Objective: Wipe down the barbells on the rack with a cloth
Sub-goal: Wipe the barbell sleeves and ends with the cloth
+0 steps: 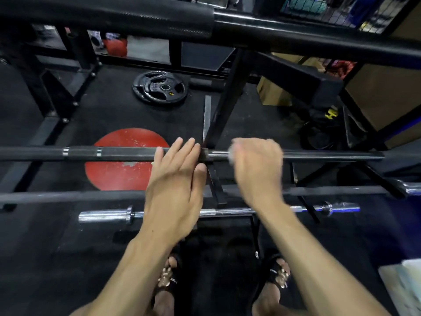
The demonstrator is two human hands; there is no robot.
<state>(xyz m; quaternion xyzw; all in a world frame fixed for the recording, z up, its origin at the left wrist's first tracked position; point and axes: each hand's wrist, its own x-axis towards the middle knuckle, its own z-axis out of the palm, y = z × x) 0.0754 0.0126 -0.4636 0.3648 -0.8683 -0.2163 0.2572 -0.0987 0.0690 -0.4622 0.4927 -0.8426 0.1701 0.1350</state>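
Note:
A black barbell (118, 153) lies level across the rack (224, 106). My left hand (177, 174) rests on it with straight fingers, just left of the rack's upright. My right hand (257, 165), blurred, is curled over the same bar to the right of the upright, and a bit of pale cloth (230, 155) shows at its fingers. Below hang a dull grey bar (68, 197) and a shorter chrome barbell (104, 215). A thick black bar (114, 17) crosses overhead.
On the black floor beyond lie a red disc (118, 169) and stacked black weight plates (160, 88). Black frame posts stand at left, cardboard boxes (273, 94) and wooden panels at right. My sandalled feet (168, 279) are below the bars.

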